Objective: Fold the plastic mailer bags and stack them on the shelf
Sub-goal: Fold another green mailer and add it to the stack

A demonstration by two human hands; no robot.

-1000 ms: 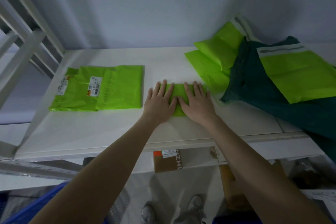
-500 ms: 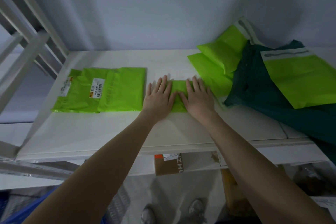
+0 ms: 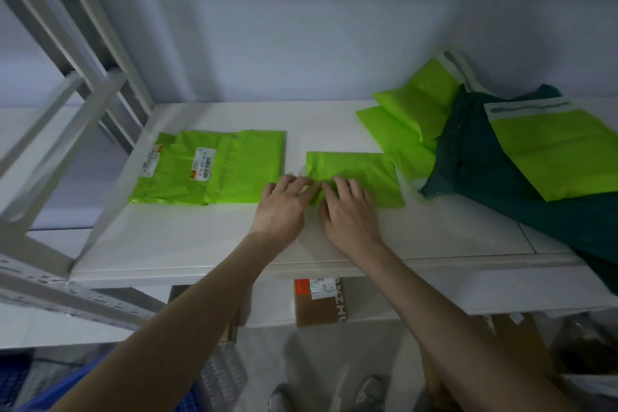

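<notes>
- We see a white shelf (image 3: 207,244) carrying every bag; nothing on it sits inside a container.
- A folded lime mailer bag (image 3: 359,174) lies flat at the shelf's centre, partly under both hands.
- At about 9 o'clock from it, close by but apart, lies a stack of folded green bags (image 3: 227,167) with a white barcode label (image 3: 202,165) on top.
- At 2 o'clock, a loose pile of unfolded lime bags (image 3: 411,117) overlaps a dark green bag (image 3: 475,164), with another lime mailer (image 3: 561,150) lying across it.
- Our left hand (image 3: 282,207) reaches forward palm down, its curled fingers pinching the mailer's crumpled left near corner.
- Our right hand (image 3: 347,211) lies just beside it, palm down, fingers bent and pressing on the same bag; we cannot tell whether it actually grips the plastic.
- Below the shelf edge, at 6 o'clock, a cardboard box (image 3: 321,303) shows.
</notes>
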